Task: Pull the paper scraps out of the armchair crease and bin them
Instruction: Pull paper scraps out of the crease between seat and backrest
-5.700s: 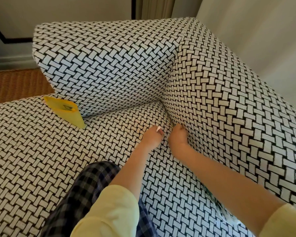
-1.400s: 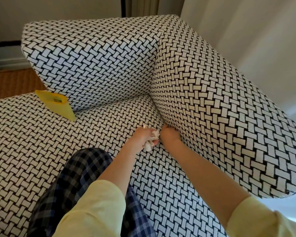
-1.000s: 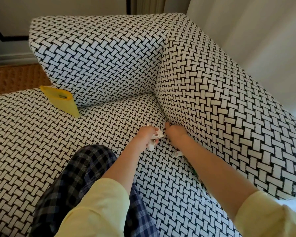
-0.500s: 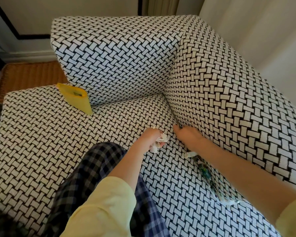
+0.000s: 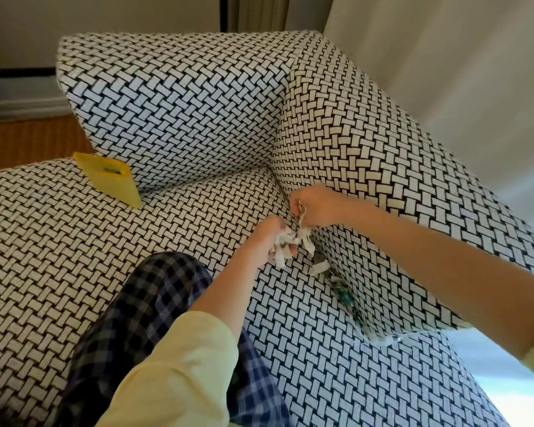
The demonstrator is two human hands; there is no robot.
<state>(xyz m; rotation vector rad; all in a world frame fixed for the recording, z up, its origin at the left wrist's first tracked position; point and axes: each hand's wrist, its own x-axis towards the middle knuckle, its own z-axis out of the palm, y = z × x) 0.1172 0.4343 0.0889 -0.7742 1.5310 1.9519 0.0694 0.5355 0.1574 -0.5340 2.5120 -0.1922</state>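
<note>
**Paper scraps: one fistful out, more lodged in the crease**

Clutched as a white wad [image 5: 287,246] in the left hand [image 5: 267,241], with fingers curled tight round the bundle and ragged ends poking out past the fingertips. Pinched another strip in the right hand [image 5: 313,204], thumb against forefinger, just above the left fingertips and almost touching the wad. Looked like a handover from one hand to the other.

Noted a single white scrap [image 5: 319,268] loose on the seat cushion [image 5: 105,257], just below and right of the left fingers. Noted further bits, some greenish-blue [image 5: 342,292], wedged along the armchair crease [image 5: 332,272], back from both sets of fingers, towards the person and under the right forearm. Noted a pale tuft [image 5: 379,337] at the front end of the crease. Saw no bin anywhere in view.

Judged risky from here:
- Could shed pieces from an overfull left fist during the handover, and drop them straight back into the gap at the foot of the armrest [image 5: 383,180], right under the fingers.
- Could tear thin strips by tugging against the squeeze of the cushions.
- Could overlook the coloured bits against the busy weave.
- Could scatter the lot on the carry to an unseen bin.

Noted also a yellow card [image 5: 111,180], far left of the fingers, propped against the backrest.
</note>
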